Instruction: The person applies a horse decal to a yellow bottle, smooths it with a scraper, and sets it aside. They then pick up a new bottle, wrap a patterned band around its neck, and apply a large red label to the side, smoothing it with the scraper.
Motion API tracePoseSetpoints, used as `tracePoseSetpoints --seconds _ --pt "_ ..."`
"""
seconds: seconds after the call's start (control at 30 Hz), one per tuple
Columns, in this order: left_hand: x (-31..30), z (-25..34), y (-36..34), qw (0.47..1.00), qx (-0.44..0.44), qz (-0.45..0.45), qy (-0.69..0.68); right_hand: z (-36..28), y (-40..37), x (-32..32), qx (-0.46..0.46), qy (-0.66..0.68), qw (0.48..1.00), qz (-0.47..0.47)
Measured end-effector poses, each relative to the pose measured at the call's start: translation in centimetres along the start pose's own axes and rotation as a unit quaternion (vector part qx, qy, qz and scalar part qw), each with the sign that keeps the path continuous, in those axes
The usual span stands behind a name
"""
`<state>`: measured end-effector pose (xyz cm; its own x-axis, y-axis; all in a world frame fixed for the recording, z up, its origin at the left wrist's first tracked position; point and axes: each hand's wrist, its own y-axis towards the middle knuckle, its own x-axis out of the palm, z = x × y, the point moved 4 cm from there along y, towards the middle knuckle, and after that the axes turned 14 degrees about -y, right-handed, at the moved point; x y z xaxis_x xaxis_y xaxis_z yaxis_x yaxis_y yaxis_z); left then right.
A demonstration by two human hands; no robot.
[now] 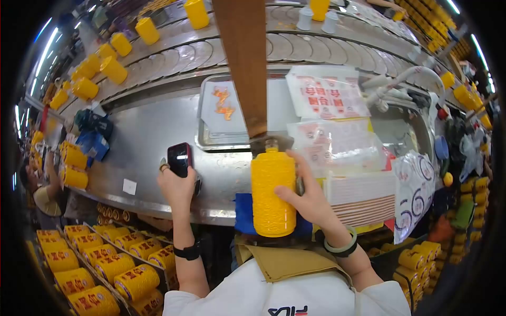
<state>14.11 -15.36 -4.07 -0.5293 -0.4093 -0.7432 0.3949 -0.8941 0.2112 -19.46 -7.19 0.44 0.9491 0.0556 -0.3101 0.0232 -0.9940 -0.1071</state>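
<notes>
My left hand is closed around a dark smartphone with a reddish edge, over the metal worktable. Something dark shows below the phone beside my wrist, partly hidden. My right hand grips the right side of a yellow textured bottle, its thumb across the front. The bottle stands upright in front of my body, with a short narrow neck at the top. A blue cloth or pad lies behind and under it.
A brown upright post rises behind the bottle. Printed plastic sheets, a paper stack and a metal tray lie on the table. A conveyor carries yellow bottles beyond. Crates of labelled yellow bottles stand lower left.
</notes>
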Motion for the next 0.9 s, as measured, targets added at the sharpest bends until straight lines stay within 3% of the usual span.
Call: tracePoseSetpoints --seconds 0.17,0.2,0.3,0.37,0.4,0.43,0.47,0.5,0.57,0.63,0.67,0.73,0.83,0.9 --pt "0.2 0.5 0.0 0.999 0.001 -0.002 0.051 0.4 0.2 0.3 -0.023 -0.002 1.0 0.001" --pt "-0.5 1.7 0.1 0.998 -0.045 -0.041 -0.013 0.3 0.1 0.2 -0.014 -0.011 1.0 0.0" --pt "-0.7 1.7 -0.7 0.995 0.059 -0.016 0.076 0.6 0.2 0.1 -0.03 -0.035 0.999 0.01" --pt "-0.6 2.3 -1.7 0.976 0.209 0.052 0.043 0.9 0.3 0.1 -0.032 -0.034 0.999 0.025" --pt "-1.3 5.3 -2.8 0.993 0.115 0.004 -0.019 1.0 0.2 0.2 -0.042 -0.027 0.999 0.015" --pt "-0.9 6.7 -4.0 0.992 0.122 -0.005 -0.025 1.0 0.0 0.0 -0.036 -0.029 0.999 0.027" --pt "-0.2 7.3 -5.1 0.965 0.081 -0.094 -0.233 0.8 -0.1 -0.1 -0.03 -0.006 0.999 0.008" --pt "0.5 8.4 -6.3 0.886 0.032 -0.179 -0.426 0.8 -0.3 -0.1 -0.027 0.018 0.999 -0.013" --pt "0.9 11.7 -9.5 0.843 0.016 -0.303 -0.444 1.3 -0.8 -1.0 -0.018 0.013 1.0 -0.001" --pt "1.7 14.5 -12.1 0.779 -0.015 -0.354 -0.517 1.8 -1.8 -3.0 -0.022 0.006 1.0 0.02" --pt "2.0 15.0 -12.9 0.777 -0.015 -0.356 -0.519 2.2 -2.2 -4.2 -0.021 0.004 1.0 0.022" --pt "2.4 15.2 -13.8 0.848 0.012 -0.341 -0.405 3.0 -2.9 -8.0 -0.011 -0.086 0.995 0.052" --pt "2.4 15.5 -14.0 0.839 -0.009 -0.317 -0.442 3.4 -3.7 -14.7 0.057 -0.242 0.964 0.097" --pt "2.1 16.0 -14.0 0.835 -0.017 -0.323 -0.446 7.0 -3.5 -19.6 0.069 -0.341 0.927 0.143"
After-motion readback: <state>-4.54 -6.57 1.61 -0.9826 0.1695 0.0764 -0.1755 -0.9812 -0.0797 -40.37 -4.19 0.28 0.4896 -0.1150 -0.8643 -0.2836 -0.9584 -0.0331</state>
